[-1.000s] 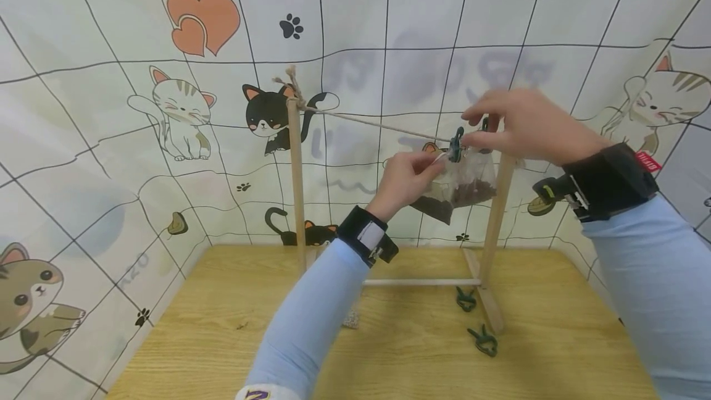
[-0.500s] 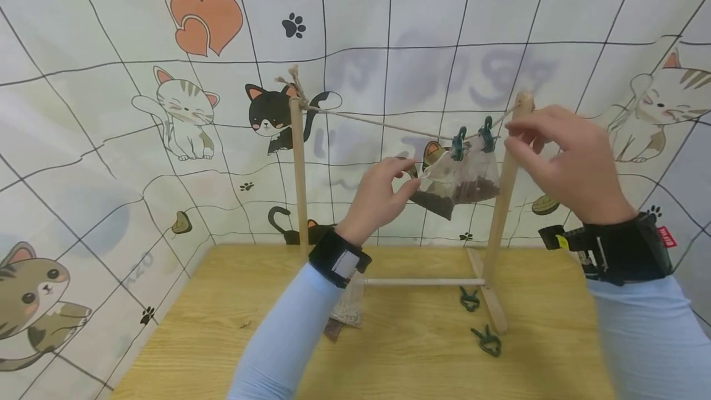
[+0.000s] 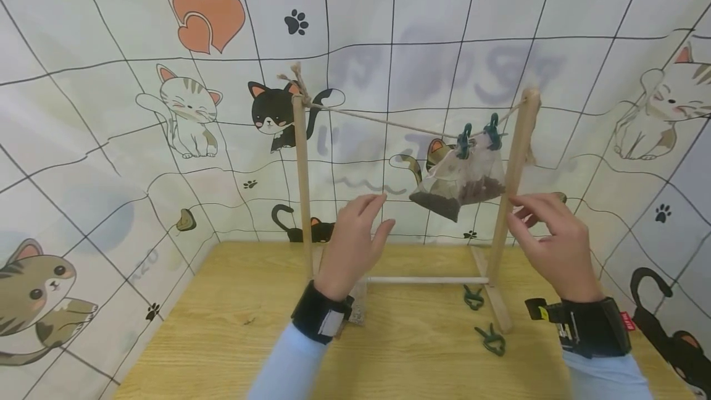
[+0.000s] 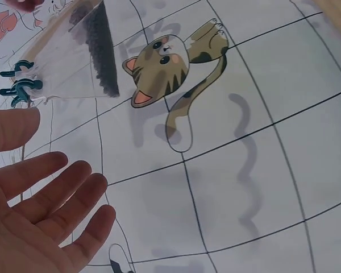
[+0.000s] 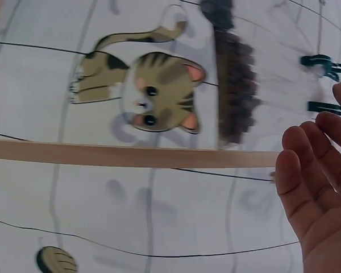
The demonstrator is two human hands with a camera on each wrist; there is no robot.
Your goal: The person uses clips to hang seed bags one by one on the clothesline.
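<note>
Two clear plastic bags with dark, grainy contents hang side by side on a string [image 3: 383,120] toward its right end. The left bag [image 3: 439,199] hangs from one green clip [image 3: 464,141]; the right bag [image 3: 482,185] hangs from another green clip [image 3: 493,132]. My left hand [image 3: 352,242] is below and left of the bags, holding nothing, its fingers apart in the left wrist view. My right hand [image 3: 555,239] is beside the right post, fingers loosely bent and holding nothing. In the right wrist view its fingers [image 5: 292,176] appear near the clips.
A wooden frame with a left post [image 3: 302,184] and right post [image 3: 513,184] bears the string. Two loose green clips, one nearer [image 3: 492,341] and one farther [image 3: 473,297], lie on the table [image 3: 422,357]. Another filled bag [image 3: 358,307] lies partly behind my left wrist.
Both hands have let go of the left bag and its clip. They have drawn apart and moved down, while the two bags stay hanging from the string.
</note>
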